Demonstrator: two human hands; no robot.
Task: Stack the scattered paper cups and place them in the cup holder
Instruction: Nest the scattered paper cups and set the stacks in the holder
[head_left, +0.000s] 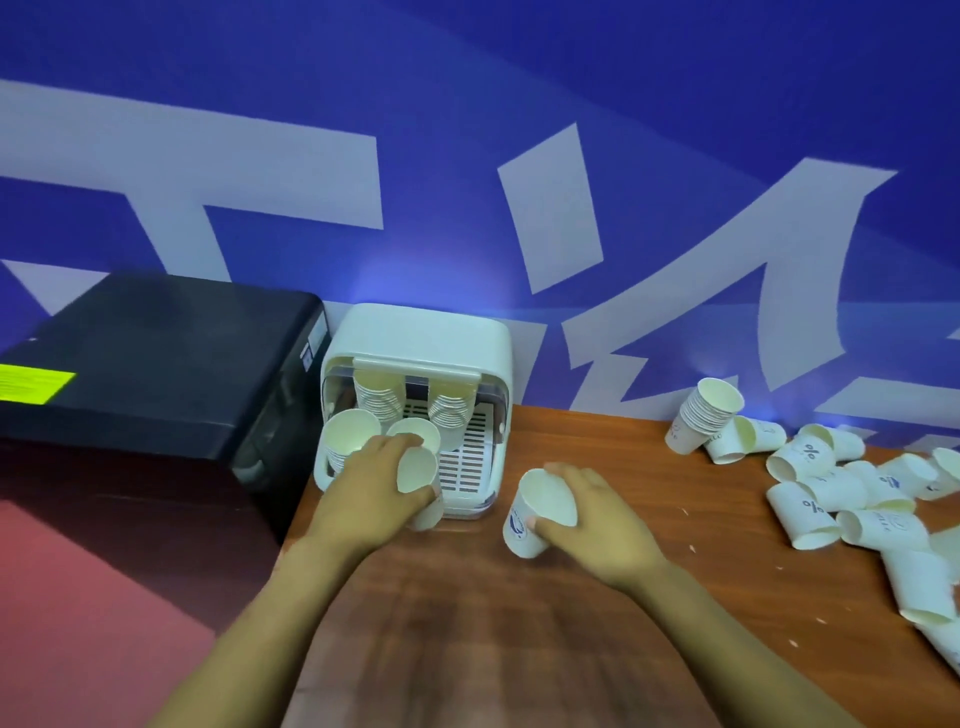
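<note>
A white cup holder (415, 332) stands at the table's back left, with its front open. Inside it are several stacks of paper cups (376, 397), and one more stack (349, 436) sits at its front left. My left hand (371, 486) is shut on a paper cup (417, 470) at the holder's front edge. To the right, over the table, my right hand (597, 519) grips another white paper cup (537, 512) that tilts with its mouth towards me. Several loose cups (831, 493) lie scattered at the right.
A short stack of cups (709, 410) leans at the back right by the wall. A black box (156, 364) with a yellow label stands left of the holder. The wooden table (493, 623) ends at the left beside a red floor. A blue and white wall rises behind.
</note>
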